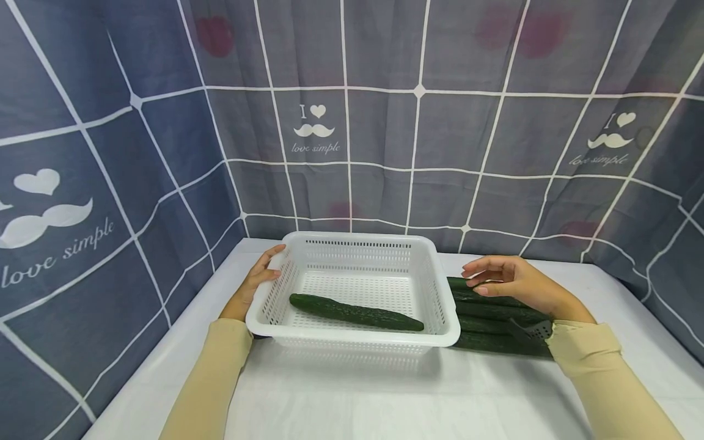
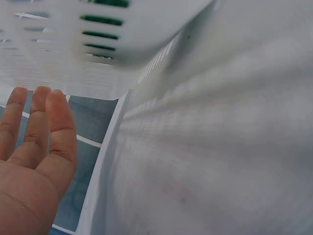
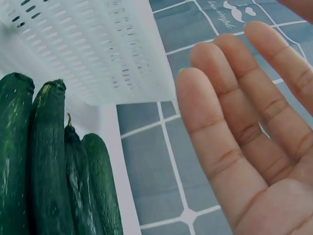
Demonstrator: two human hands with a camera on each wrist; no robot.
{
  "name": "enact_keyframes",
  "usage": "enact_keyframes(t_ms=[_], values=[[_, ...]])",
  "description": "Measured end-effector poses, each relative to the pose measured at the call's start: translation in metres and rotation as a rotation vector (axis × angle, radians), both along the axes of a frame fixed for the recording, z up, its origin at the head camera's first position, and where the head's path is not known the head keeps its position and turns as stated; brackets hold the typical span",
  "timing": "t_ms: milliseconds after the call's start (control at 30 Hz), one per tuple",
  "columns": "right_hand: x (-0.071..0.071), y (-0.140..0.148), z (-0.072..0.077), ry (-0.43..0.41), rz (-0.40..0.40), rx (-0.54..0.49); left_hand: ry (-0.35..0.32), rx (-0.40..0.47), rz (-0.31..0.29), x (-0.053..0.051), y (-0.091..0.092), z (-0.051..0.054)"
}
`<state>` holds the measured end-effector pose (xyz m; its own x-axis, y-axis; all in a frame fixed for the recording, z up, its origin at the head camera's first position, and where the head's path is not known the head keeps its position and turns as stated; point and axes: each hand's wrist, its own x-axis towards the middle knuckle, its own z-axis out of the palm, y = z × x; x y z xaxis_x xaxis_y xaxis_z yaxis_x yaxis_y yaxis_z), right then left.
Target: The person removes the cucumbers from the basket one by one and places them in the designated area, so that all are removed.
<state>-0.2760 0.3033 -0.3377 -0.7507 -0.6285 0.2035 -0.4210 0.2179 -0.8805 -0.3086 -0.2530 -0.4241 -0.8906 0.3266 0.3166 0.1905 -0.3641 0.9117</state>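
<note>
One dark green cucumber [image 1: 356, 312] lies slantwise inside a white perforated plastic basket [image 1: 352, 340]. At the basket's left rim is my left hand [image 1: 256, 282]; its fingers are nearly straight and touch the side in the left wrist view. My right hand [image 1: 514, 282] is over several cucumbers [image 1: 492, 342] lying side by side to the right of the basket. Its fingers are loosely bent with nothing between them. In the right wrist view, the right hand [image 3: 249, 132] appears apart from the cucumbers [image 3: 49, 161] and the basket wall [image 3: 93, 49].
A white cloth [image 1: 341, 397] covers the table. Grey-blue checked curtains [image 1: 379, 134] stand behind and on both sides, close to the table's edges. A dark perforated strap [image 1: 536, 330] is at the right wrist.
</note>
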Motion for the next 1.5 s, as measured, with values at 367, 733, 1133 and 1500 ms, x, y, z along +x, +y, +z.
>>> enact_keyframes(t_ms=[367,733,1133,1500], values=[[-0.015,-0.021,0.008,-0.015,0.014,-0.001,0.008,-0.005,0.013,0.000,0.000,-0.001],[-0.024,-0.044,0.016,-0.039,0.036,0.016,-0.102,-0.049,0.049,0.004,0.002,0.003],[-0.037,-0.067,0.022,-0.067,0.034,0.102,-0.018,-0.012,0.029,0.002,0.002,0.001],[-0.044,-0.088,0.028,-0.066,0.047,0.189,-0.093,-0.047,0.069,0.004,0.004,0.004]])
